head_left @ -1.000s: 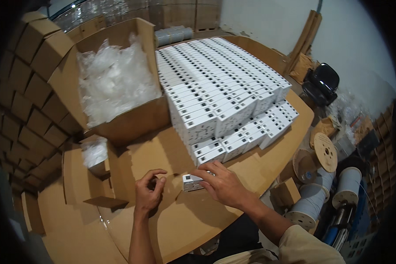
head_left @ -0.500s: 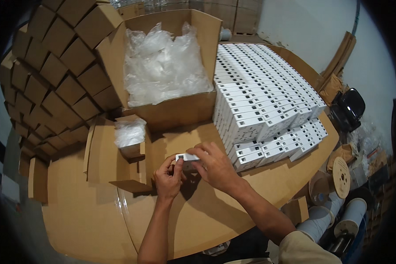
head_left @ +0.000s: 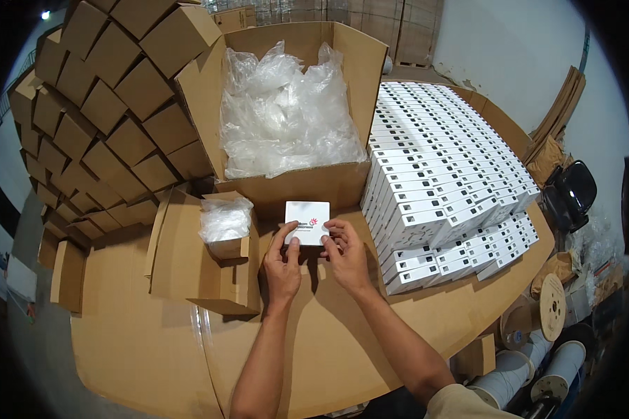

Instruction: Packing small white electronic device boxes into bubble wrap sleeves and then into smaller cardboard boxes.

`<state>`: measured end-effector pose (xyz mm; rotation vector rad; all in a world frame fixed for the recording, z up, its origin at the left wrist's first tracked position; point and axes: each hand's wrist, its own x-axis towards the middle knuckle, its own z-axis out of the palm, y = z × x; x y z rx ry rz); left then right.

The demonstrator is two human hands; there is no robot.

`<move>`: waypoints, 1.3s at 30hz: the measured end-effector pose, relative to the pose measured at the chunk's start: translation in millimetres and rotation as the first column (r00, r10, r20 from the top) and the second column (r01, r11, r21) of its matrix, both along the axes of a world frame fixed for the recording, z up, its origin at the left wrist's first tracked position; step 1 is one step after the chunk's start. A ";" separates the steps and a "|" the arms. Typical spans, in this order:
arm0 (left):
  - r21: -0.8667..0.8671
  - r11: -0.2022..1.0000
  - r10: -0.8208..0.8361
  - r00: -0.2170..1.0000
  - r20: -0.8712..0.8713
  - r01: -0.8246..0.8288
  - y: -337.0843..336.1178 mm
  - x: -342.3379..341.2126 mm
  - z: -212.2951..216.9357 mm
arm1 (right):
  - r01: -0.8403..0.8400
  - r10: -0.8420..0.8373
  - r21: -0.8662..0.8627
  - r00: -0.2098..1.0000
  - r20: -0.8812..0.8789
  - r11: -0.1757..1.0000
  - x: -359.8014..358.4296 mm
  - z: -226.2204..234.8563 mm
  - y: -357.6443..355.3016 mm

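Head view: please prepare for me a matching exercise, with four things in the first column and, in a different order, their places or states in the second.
Column 1
1. White box
2. Large carton
3. White stack
4. Spools

Column 2
A. In the lower right of the view
B. Held by the left hand and right hand
C. In long rows, right of the hands
D. Open, with clear plastic inside

Pairs: 1-B, 2-D, 3-C, 4-A
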<state>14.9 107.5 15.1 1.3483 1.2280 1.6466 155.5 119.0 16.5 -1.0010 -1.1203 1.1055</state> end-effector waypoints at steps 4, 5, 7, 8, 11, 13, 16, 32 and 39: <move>0.090 0.995 -0.037 0.999 0.026 0.034 1.2 2.6 0.1 | 0.016 -0.045 0.151 0.981 0.190 0.988 5.7 -17.5 8.2; 0.086 0.996 -0.036 0.999 0.024 0.034 -0.1 1.2 1.9 | 0.001 -0.020 0.129 0.990 0.143 0.992 6.8 -19.8 9.7; -0.072 0.997 -0.048 0.995 -0.091 0.042 -5.0 0.7 9.7 | -0.002 -0.018 0.134 0.989 0.147 0.991 10.6 -21.3 12.2; -0.076 0.996 -0.051 0.995 -0.089 0.044 -4.3 1.1 4.7 | -0.007 -0.015 0.144 0.988 0.151 0.990 12.7 -22.0 13.0; 0.010 0.999 0.053 0.958 -0.283 -0.052 -3.8 -4.9 -5.0 | -0.001 -0.047 0.187 0.967 0.251 0.982 10.7 -23.8 14.1; -0.044 0.996 0.059 0.953 -0.297 -0.076 -3.6 -3.3 -3.0 | 0.002 -0.064 0.194 0.949 0.310 0.981 15.4 -22.2 13.6; -0.040 0.994 0.081 0.933 -0.350 -0.102 -3.7 -5.5 -7.6 | 0.003 -0.082 0.199 0.916 0.394 0.980 17.1 -24.7 12.8; -0.007 0.992 0.109 0.880 -0.462 -0.127 -7.2 -2.3 -4.7 | -0.003 -0.110 0.198 0.821 0.560 0.980 21.7 -27.6 8.1; -0.047 0.995 0.066 0.921 -0.383 -0.091 -6.7 -2.5 -6.3 | -0.011 -0.097 0.177 0.800 0.592 0.984 21.0 -17.6 2.2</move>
